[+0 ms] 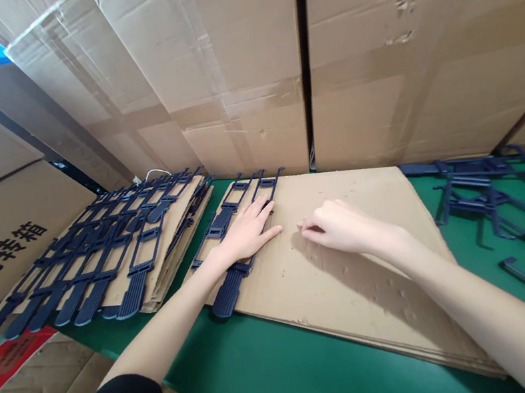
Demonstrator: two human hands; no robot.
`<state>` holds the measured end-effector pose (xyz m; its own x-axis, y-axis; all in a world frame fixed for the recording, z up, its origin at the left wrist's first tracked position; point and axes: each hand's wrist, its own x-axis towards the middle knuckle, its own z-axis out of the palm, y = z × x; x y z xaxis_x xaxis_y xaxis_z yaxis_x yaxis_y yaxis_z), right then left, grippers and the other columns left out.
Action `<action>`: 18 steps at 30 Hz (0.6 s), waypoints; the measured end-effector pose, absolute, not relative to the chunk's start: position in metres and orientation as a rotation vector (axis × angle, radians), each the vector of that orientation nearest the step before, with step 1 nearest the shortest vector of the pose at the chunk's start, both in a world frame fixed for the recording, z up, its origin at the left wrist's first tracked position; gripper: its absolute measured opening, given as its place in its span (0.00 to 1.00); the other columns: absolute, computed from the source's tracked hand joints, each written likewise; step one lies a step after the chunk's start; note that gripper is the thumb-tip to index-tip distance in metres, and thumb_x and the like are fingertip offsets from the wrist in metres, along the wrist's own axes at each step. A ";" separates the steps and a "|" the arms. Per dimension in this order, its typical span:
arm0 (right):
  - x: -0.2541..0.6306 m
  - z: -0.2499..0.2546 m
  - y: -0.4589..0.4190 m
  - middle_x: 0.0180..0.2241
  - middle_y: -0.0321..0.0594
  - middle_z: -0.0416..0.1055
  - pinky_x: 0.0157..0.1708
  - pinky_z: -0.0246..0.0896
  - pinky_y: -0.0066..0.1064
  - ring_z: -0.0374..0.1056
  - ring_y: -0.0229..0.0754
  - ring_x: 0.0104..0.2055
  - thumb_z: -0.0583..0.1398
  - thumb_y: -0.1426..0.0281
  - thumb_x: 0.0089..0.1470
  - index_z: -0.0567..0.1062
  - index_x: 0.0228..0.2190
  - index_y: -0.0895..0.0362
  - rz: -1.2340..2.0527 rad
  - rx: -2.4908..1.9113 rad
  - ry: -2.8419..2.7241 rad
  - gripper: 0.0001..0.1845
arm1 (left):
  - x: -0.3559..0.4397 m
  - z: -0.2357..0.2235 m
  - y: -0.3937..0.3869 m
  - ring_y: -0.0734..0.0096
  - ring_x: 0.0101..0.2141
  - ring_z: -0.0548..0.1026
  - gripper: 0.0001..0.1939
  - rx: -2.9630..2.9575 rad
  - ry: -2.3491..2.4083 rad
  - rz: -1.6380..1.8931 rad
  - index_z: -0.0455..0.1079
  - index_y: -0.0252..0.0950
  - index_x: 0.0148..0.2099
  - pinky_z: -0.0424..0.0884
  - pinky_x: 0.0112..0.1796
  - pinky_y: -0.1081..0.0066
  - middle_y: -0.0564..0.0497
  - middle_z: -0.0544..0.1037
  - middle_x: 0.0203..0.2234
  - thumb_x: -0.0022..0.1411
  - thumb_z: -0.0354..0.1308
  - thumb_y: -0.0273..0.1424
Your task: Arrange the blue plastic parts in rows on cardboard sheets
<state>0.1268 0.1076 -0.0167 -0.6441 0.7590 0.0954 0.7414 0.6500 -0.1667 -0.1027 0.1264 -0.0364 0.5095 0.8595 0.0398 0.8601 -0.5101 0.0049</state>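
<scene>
My left hand [247, 232] lies flat with fingers stretched out on dark blue plastic strap parts [228, 230] laid along the left side of a cardboard sheet [356, 268]. My right hand [336, 225] rests on the bare middle of the same sheet, knuckles up and fingers curled under; nothing shows in it. The two hands are a short gap apart.
A second cardboard stack [171, 253] at the left carries several rows of the same blue parts [101, 259]. Loose blue parts [512, 200] lie on the green table [284, 375] at the right. Tall cardboard boxes [229, 67] wall the back and left.
</scene>
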 end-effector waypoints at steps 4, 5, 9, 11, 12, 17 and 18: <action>0.126 -0.017 0.107 0.22 0.41 0.71 0.24 0.42 0.28 0.63 0.37 0.23 0.51 0.68 0.56 0.75 0.23 0.56 0.157 -1.240 -2.699 0.17 | -0.100 -0.040 0.124 0.61 0.64 0.47 0.35 -2.633 -1.576 -0.080 0.51 0.29 0.66 0.44 0.62 0.61 0.41 0.49 0.64 0.66 0.39 0.49; 0.127 -0.018 0.107 0.22 0.41 0.71 0.24 0.42 0.28 0.63 0.37 0.23 0.51 0.68 0.56 0.75 0.23 0.56 0.156 -1.241 -2.699 0.17 | -0.100 -0.040 0.124 0.61 0.64 0.47 0.35 -2.619 -1.585 -0.085 0.51 0.28 0.66 0.44 0.62 0.61 0.41 0.49 0.64 0.66 0.38 0.49; 0.128 -0.018 0.107 0.24 0.42 0.73 0.25 0.43 0.29 0.64 0.37 0.25 0.51 0.68 0.56 0.77 0.25 0.56 0.167 -1.262 -2.698 0.16 | -0.100 -0.043 0.124 0.63 0.64 0.47 0.35 -2.599 -1.600 -0.115 0.52 0.28 0.65 0.45 0.62 0.61 0.41 0.50 0.64 0.67 0.38 0.48; 0.128 -0.017 0.107 0.25 0.43 0.73 0.25 0.43 0.29 0.65 0.38 0.25 0.51 0.68 0.57 0.77 0.26 0.56 0.173 -1.266 -2.697 0.17 | -0.100 -0.044 0.124 0.63 0.64 0.47 0.34 -2.601 -1.613 -0.128 0.52 0.28 0.65 0.45 0.62 0.61 0.41 0.50 0.64 0.67 0.39 0.48; 0.128 -0.017 0.107 0.25 0.43 0.73 0.25 0.43 0.29 0.65 0.38 0.25 0.51 0.68 0.57 0.77 0.26 0.56 0.174 -1.263 -2.696 0.17 | -0.101 -0.044 0.124 0.63 0.64 0.47 0.34 -2.603 -1.623 -0.133 0.52 0.28 0.65 0.45 0.61 0.61 0.41 0.50 0.64 0.67 0.39 0.48; 0.128 -0.015 0.107 0.24 0.43 0.72 0.25 0.44 0.29 0.64 0.38 0.25 0.50 0.68 0.57 0.77 0.25 0.56 0.186 -1.252 -2.703 0.18 | -0.103 -0.043 0.124 0.62 0.64 0.47 0.34 -2.608 -1.658 -0.148 0.51 0.29 0.65 0.45 0.61 0.59 0.41 0.50 0.64 0.66 0.40 0.48; 0.128 -0.015 0.107 0.24 0.43 0.72 0.25 0.44 0.29 0.64 0.38 0.25 0.50 0.68 0.57 0.77 0.25 0.56 0.186 -1.252 -2.704 0.17 | -0.103 -0.043 0.124 0.62 0.64 0.47 0.34 -2.610 -1.657 -0.150 0.52 0.29 0.65 0.45 0.61 0.59 0.42 0.50 0.64 0.66 0.39 0.47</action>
<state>0.1279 0.1067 -0.0148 -0.6382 0.7648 0.0885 0.7455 0.6426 -0.1771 -0.1032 0.1245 -0.0428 0.4227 0.9000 0.1065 0.9045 -0.4263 0.0130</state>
